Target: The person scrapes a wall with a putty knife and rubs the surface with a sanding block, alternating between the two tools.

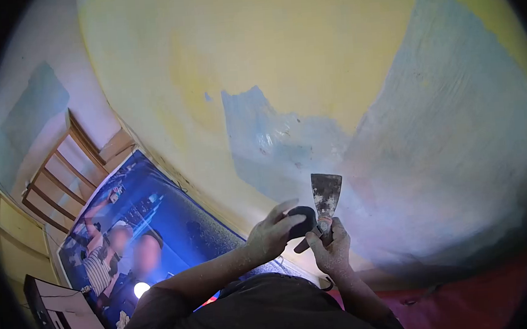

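My right hand grips a putty knife by its handle, its worn, paint-spotted blade pointing up toward the wall. Close beside it, my left hand is closed around a dark, rounded block, whose exact kind I cannot tell. A short dark strip sticks out by the right thumb, under the block. Pale dust coats both hands and forearms. Ahead stands the yellow wall, with a jagged blue-grey patch and a wide scraped whitish area.
A blue printed sheet with pictured people lies along the wall's foot at left. Beyond it are a slatted wooden frame and a screen. A bright lamp shines near my left arm. Red cloth spreads at lower right.
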A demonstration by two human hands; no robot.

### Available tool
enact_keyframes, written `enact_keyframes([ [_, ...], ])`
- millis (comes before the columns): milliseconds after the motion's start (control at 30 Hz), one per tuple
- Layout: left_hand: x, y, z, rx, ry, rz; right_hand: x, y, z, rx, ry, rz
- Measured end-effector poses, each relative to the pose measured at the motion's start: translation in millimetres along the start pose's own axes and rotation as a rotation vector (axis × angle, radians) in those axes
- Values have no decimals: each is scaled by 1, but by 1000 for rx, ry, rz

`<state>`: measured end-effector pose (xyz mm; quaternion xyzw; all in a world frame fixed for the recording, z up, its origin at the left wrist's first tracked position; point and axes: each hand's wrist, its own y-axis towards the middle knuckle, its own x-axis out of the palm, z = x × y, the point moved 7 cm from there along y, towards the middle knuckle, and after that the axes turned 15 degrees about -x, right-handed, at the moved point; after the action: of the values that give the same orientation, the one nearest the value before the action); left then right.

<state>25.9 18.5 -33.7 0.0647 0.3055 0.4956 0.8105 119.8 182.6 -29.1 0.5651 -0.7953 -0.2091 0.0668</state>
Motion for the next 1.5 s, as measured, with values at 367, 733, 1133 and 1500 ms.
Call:
enact_keyframes([
  [367, 3, -3, 16, -265, -277, -368, 3, -2, 0, -64, -76, 104],
  [733, -35, 24, -36, -304, -14, 136, -14, 4, -12, -11, -217, 60],
  [1133, -123, 158, -34, 227, 238, 965, -35, 2, -33, 95, -318, 9],
  [1500, -57, 157, -42, 194, -104, 914, -47, -9, -30, 130, -346, 21],
])
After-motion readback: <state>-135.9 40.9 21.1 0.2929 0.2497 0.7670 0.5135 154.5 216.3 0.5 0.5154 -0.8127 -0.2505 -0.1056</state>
